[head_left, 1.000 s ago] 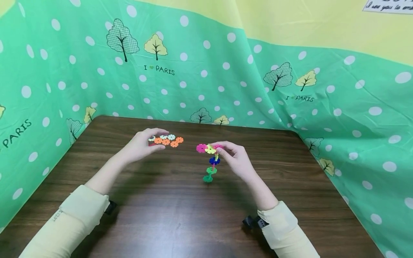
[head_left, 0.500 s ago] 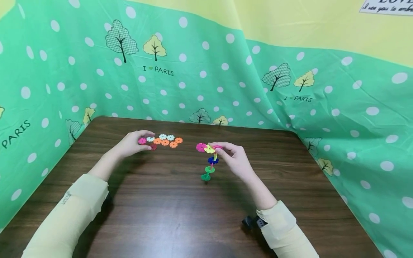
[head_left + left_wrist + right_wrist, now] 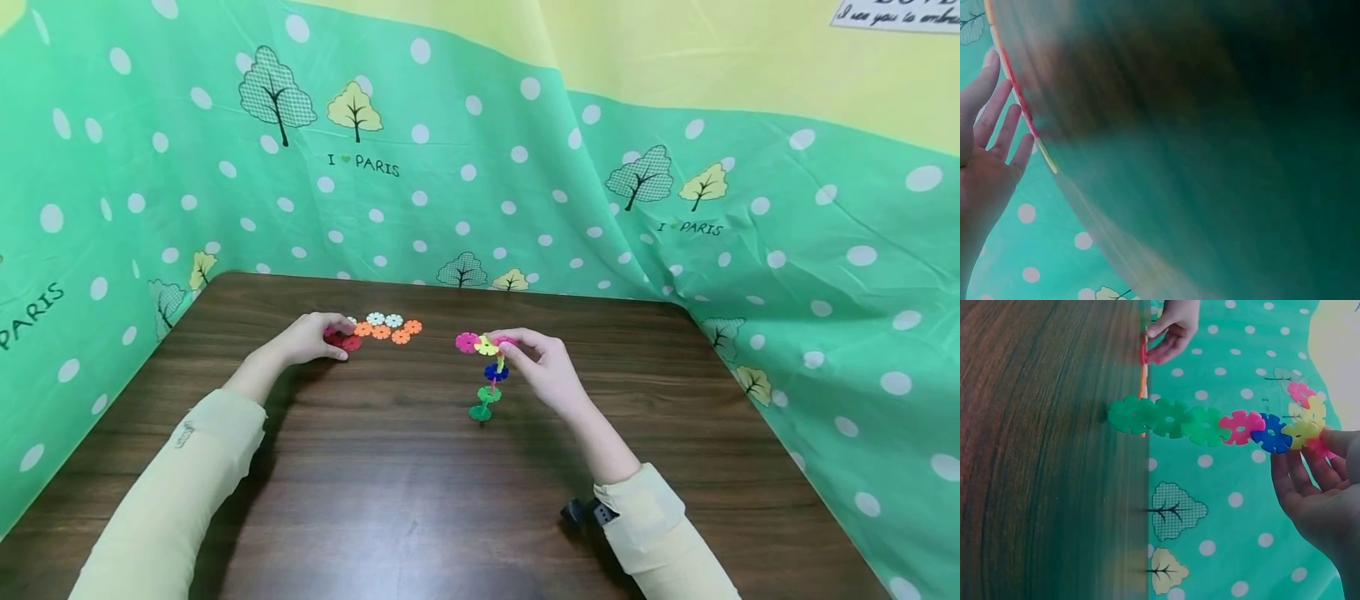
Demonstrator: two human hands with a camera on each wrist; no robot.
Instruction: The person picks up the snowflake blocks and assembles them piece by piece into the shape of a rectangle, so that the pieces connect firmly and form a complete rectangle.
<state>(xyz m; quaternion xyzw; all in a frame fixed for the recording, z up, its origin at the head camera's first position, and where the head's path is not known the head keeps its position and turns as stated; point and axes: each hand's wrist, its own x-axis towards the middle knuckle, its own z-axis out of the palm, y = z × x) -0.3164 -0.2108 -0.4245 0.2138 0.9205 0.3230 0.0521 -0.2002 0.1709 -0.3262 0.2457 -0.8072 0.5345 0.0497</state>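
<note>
My right hand (image 3: 546, 367) pinches the upper part of a chain of interlocking snowflake discs (image 3: 1207, 425). The chain hangs down through yellow, blue and pink to several green discs, the lowest close over the table. A pink disc (image 3: 467, 342) and a yellow disc (image 3: 486, 346) jut out to the left at its top. Over at the left, my left hand (image 3: 303, 340) is low at the end of a group of loose discs, thumb and fingertips right beside a red disc (image 3: 351, 342). In the left wrist view its fingers are extended; these discs show edge-on.
Several orange discs (image 3: 381, 332) and some white discs (image 3: 375, 318) lie on the dark wooden table (image 3: 390, 467), right of the left hand. A green polka-dot cloth (image 3: 420, 200) hangs behind and beside the table. A black device (image 3: 588, 512) sits at the right wrist.
My left hand has moved left and down from above the orange and white discs to the red and pink ones, uncovering the others. The right hand and chain have stayed nearly still.
</note>
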